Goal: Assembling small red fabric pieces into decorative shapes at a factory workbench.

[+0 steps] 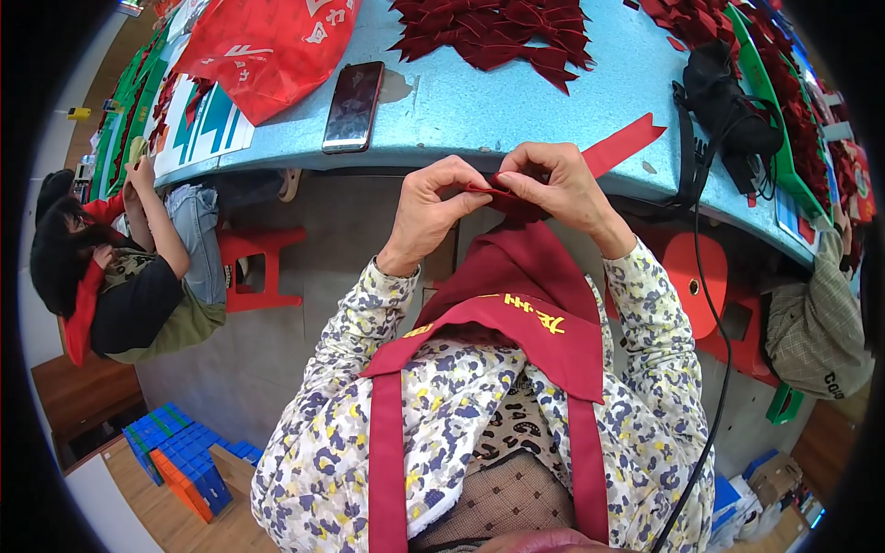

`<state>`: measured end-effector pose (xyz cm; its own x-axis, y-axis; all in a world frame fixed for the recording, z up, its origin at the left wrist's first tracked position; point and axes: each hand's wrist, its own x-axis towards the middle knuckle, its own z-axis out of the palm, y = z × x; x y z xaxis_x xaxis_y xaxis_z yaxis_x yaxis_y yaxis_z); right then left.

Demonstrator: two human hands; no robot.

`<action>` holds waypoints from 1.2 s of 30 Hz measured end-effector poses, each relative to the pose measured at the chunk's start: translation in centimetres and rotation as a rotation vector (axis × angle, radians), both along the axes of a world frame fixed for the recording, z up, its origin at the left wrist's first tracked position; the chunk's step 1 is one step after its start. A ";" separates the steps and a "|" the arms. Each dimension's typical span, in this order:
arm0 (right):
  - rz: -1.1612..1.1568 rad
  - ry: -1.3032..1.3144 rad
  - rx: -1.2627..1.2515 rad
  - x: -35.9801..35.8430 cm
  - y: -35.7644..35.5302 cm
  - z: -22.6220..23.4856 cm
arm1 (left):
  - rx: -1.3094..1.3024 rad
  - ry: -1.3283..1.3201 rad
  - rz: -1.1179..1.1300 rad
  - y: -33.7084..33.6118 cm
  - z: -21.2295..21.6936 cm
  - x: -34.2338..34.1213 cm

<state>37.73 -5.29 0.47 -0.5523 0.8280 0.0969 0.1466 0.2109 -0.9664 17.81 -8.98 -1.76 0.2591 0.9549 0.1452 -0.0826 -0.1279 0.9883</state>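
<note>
A dark red ribbon [627, 146] is pinched between my two hands at the table's near edge. One notched tail of it sticks out past my right hand toward the right. My left hand [441, 205] is closed, thumb and forefinger on the folded left part. My right hand [560, 189] is closed too, its thumb pressing the fold in the middle. The fingers partly hide the folded part. Beyond my hands lies a pile of dark red ribbon bows [493, 37] on the light blue table [433, 115].
A phone [354, 108] and a red plastic bag [267, 55] lie left of the bows. A black bag with straps [728, 106] and a green tray edge [784, 138] stand right. A black cable [708, 276] hangs by my right arm. Co-workers sit at both sides, one left [152, 286].
</note>
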 end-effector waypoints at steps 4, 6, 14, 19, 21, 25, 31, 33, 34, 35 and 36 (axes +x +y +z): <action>-0.009 0.060 -0.114 -0.5 -0.2 -0.4 | 0.042 0.015 0.036 -0.1 -0.4 -0.3; -0.009 0.080 -0.164 -0.6 -0.2 -0.4 | 0.036 -0.006 0.044 -0.1 -0.3 -0.3; 0.025 0.159 -0.276 -1.2 -0.1 -0.6 | 0.016 -0.066 0.083 -0.1 -0.5 -0.4; 0.030 0.161 -0.290 -1.3 0.1 -0.6 | -0.002 -0.070 0.089 0.0 -0.5 -0.5; 0.018 0.155 -0.286 -1.4 0.1 -0.7 | 0.000 -0.060 0.093 0.1 -0.5 -0.6; 0.009 0.148 -0.268 -1.5 0.2 -0.6 | 0.001 -0.047 0.102 0.2 -0.6 -0.6; 0.022 0.142 -0.290 -1.5 0.2 -0.4 | 0.006 -0.042 0.112 0.2 -0.8 -0.6; 0.019 0.134 -0.271 -1.6 0.2 -0.4 | 0.010 -0.033 0.113 0.2 -0.8 -0.6; 0.017 0.131 -0.262 -1.6 0.2 -0.5 | 0.014 -0.023 0.115 0.3 -0.9 -0.7; 0.017 0.131 -0.262 -1.6 0.2 -0.5 | 0.018 -0.014 0.117 0.3 -1.0 -0.7; 0.019 0.133 -0.267 -1.6 0.2 -0.5 | 0.017 -0.014 0.117 0.3 -1.0 -0.7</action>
